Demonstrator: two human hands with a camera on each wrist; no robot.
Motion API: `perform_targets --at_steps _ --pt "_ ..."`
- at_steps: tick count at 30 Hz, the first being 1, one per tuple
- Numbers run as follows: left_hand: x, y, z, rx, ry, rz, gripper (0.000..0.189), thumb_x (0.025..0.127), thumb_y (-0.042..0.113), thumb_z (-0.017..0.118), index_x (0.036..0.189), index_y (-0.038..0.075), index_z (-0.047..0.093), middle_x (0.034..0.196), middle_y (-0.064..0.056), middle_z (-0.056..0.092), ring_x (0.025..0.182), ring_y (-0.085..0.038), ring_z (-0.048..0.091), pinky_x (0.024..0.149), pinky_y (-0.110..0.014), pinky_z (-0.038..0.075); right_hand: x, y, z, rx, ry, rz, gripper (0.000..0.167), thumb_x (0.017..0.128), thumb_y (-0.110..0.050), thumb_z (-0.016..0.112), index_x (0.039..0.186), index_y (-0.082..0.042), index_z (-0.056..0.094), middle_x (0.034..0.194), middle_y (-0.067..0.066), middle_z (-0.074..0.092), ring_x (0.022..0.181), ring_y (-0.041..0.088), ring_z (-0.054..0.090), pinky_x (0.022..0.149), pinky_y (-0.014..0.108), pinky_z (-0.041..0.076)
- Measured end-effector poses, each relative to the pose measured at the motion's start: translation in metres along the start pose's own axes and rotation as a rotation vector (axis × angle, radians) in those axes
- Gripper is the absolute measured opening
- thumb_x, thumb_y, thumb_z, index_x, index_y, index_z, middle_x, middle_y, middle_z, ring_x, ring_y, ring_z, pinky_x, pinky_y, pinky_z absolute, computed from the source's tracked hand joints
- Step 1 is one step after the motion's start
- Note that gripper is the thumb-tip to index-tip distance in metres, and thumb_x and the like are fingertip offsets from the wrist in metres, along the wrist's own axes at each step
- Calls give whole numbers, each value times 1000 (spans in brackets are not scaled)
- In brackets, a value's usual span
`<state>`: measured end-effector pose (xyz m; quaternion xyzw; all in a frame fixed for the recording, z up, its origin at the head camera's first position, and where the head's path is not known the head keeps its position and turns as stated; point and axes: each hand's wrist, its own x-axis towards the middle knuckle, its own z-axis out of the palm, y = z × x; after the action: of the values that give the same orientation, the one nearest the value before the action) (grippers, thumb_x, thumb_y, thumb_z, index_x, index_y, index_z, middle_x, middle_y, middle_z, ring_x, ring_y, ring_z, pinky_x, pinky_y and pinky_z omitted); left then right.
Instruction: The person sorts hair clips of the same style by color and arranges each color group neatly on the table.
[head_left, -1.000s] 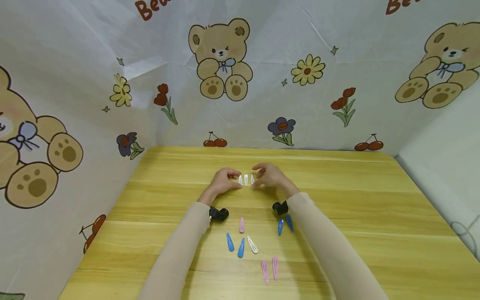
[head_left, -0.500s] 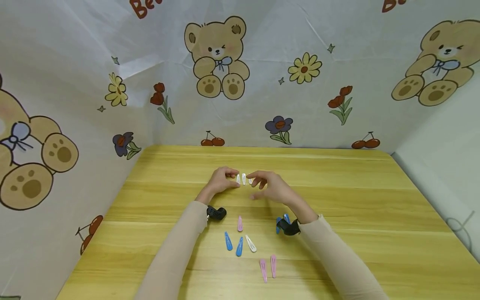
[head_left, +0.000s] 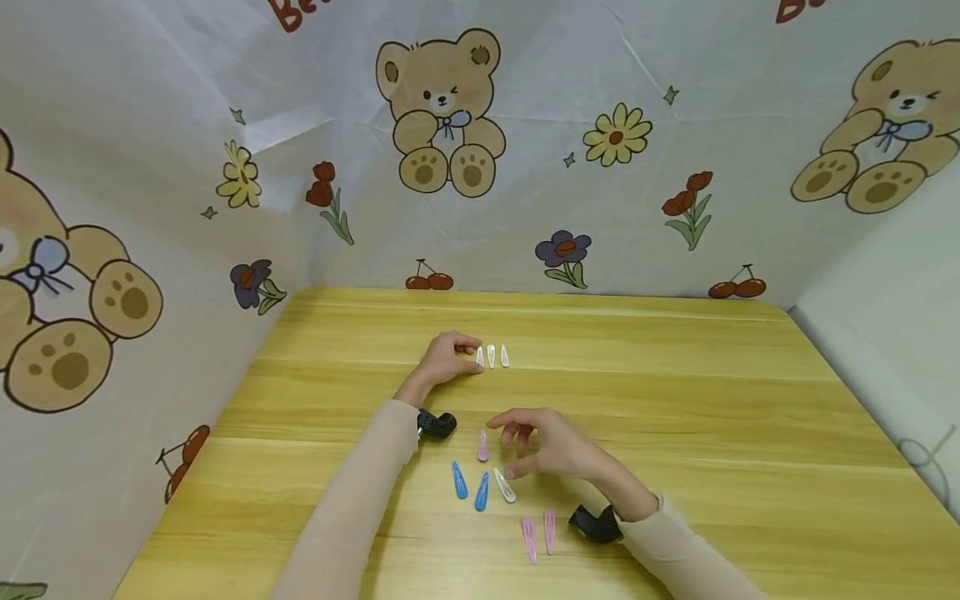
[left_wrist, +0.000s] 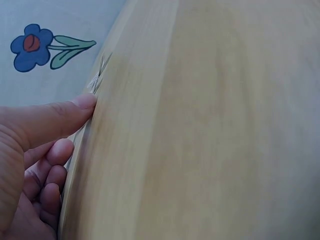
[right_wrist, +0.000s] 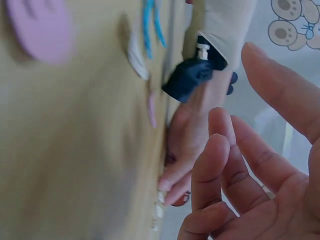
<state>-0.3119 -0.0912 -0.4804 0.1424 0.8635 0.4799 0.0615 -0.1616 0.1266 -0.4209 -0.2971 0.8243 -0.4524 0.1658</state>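
Three white snap hair clips stand side by side in a row at the back middle of the table. My left hand (head_left: 444,358) holds the leftmost white hair clip (head_left: 480,357) with thumb and forefinger at its two ends; the left wrist view shows the thumb (left_wrist: 82,102) right at the clip. Beside it lie the middle clip (head_left: 491,357) and the right clip (head_left: 505,357). My right hand (head_left: 558,446) hovers over the loose clips, fingers apart and holding nothing. Nearest its fingertips are a pink clip (head_left: 483,446) and a loose white clip (head_left: 505,486).
Two light blue clips (head_left: 482,492) lie left of the loose white one. Two pink clips (head_left: 551,533) lie nearer the front. A black wrist camera (head_left: 596,525) sits on each wrist. A bear-printed cloth (head_left: 525,208) hangs behind the wooden table (head_left: 712,400).
My right hand has left the rightmost white clip of the row and come back toward the front, over the loose clips, covering two blue ones. The left hand has stayed at the row.
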Motion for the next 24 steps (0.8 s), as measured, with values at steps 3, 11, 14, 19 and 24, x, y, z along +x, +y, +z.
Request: perform_targets --at_steps 3,11,14,19,24 --pt "0 1 0 2 3 2 44 76 10 83 118 6 71 96 -6 61 91 -19 55 86 -35 47 -4 7 9 1 4 2 58 72 -8 85 124 -2 63 97 13 66 78 29 59 71 34 52" --pt "0 2 1 9 1 4 43 76 10 83 117 4 71 96 -6 61 91 -19 55 84 -32 47 -11 17 20 12 -17 -3 55 70 -11 87 121 -6 66 94 8 66 73 19 56 65 22 48" --pt "0 1 1 11 4 8 43 76 10 83 117 4 71 96 -6 62 91 -19 55 85 -32 47 -12 18 21 23 -34 -14 54 71 -10 87 120 -6 66 93 9 66 72 17 54 64 21 46" --pt "0 0 0 11 11 12 44 76 10 83 117 5 71 95 -6 62 91 -19 54 86 -33 46 -13 19 22 44 -58 23 52 70 -10 87 118 -6 67 92 9 65 70 12 49 62 19 42" --pt "0 -1 1 4 10 8 43 76 10 83 117 6 71 96 -6 62 91 -19 53 86 -34 45 -13 21 23 33 -67 41 50 69 -9 87 116 -5 68 92 7 64 70 10 48 62 19 41"
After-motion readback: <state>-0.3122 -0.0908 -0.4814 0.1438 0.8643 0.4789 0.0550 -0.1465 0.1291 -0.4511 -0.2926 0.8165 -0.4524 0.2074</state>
